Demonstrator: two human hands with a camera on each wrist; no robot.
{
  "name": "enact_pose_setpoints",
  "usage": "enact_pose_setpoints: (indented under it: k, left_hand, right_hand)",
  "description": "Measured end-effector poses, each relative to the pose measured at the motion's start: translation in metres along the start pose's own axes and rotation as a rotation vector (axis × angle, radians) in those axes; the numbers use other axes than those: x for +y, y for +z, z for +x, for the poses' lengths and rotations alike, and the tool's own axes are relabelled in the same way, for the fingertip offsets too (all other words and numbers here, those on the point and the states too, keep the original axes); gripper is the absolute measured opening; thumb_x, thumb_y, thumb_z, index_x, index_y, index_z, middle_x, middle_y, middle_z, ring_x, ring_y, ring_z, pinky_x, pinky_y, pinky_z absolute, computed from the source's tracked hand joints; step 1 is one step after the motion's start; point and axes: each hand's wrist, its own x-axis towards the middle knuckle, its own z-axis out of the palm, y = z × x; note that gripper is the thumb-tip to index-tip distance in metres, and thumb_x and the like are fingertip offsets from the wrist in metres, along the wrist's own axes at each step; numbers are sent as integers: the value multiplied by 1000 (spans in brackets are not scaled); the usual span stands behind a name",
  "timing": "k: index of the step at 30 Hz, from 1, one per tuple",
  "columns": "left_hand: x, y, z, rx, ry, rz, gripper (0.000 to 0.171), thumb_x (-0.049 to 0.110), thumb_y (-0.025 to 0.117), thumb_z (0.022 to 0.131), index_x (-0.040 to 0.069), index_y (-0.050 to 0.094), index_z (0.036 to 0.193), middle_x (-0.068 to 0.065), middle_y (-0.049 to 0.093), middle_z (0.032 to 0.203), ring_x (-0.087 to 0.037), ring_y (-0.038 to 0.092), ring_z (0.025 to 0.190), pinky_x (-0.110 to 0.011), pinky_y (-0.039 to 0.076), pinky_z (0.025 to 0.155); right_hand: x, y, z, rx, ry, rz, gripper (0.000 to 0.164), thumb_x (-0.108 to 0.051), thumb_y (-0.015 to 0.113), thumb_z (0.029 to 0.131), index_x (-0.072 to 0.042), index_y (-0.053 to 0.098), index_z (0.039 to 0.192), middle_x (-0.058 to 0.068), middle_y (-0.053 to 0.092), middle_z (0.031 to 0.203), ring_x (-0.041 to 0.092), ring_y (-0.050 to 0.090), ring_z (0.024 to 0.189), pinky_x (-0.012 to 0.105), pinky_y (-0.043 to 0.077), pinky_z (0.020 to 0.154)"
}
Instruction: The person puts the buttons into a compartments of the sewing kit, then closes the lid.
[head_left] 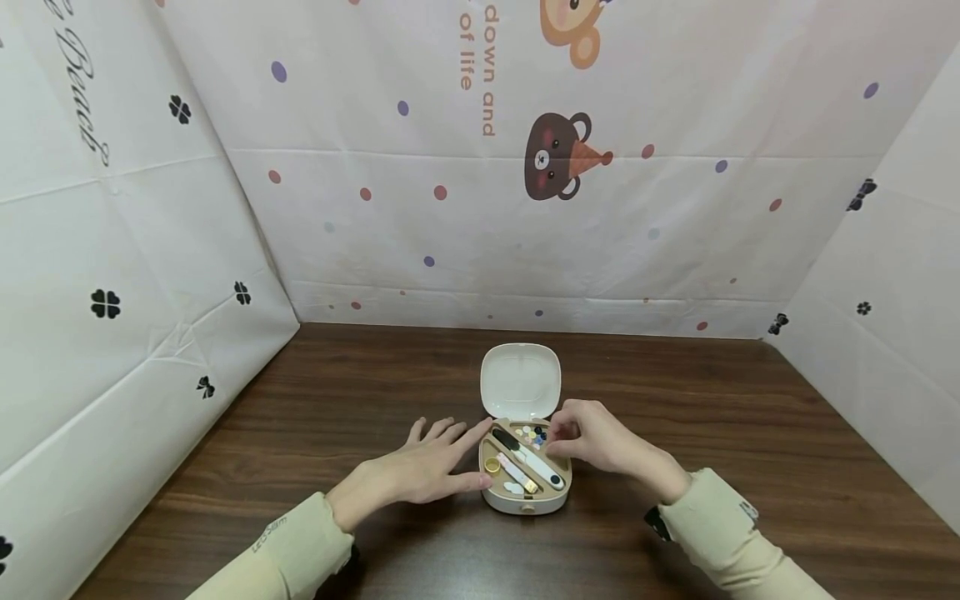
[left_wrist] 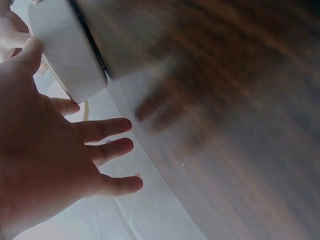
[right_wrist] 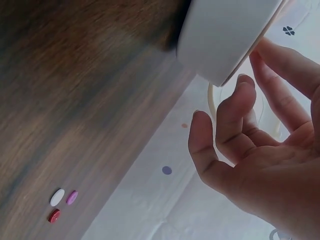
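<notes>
Sewing box (head_left: 502,503), likely light and stiff; hold its sides.
Left hand (head_left: 429,468) spread, touching it; right hand (head_left: 597,437) curled, any grip hidden.

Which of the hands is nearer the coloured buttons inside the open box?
Right. The right hand is just beside the coloured buttons, on their right; the left hand is spread at the left edge of the box, farther away.

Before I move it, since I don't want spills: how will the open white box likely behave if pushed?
The white box looks low and broad, so it probably won't tip. Its lid stands raised at the far edge and might swing. The buttons inside may shift if jolted.
</notes>
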Motion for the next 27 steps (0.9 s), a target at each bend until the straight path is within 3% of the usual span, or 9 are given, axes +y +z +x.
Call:
enact_pose_setpoints:
  k: [12,27]
  left_hand:
    - [1,-2,-1,-1,-1,-9,82,75,35,89,33,11,156,-14,37,154,-35,24,146,-68,12,112]
    - [0,0,-1,9,11,11,82,73,36,90,32,10,156,-14,38,153,-36,25,146,-68,13,112]
  right_hand:
    - [-3,4,2,-8,9,-42,13,-14,76,82,-19,70,72,-4,53,75,2,44,66,18,39,58]
    - [-2,6,3,65,2,-84,11,-16,77,81,-19,70,73,-5,52,73,5,44,65,18,38,56]
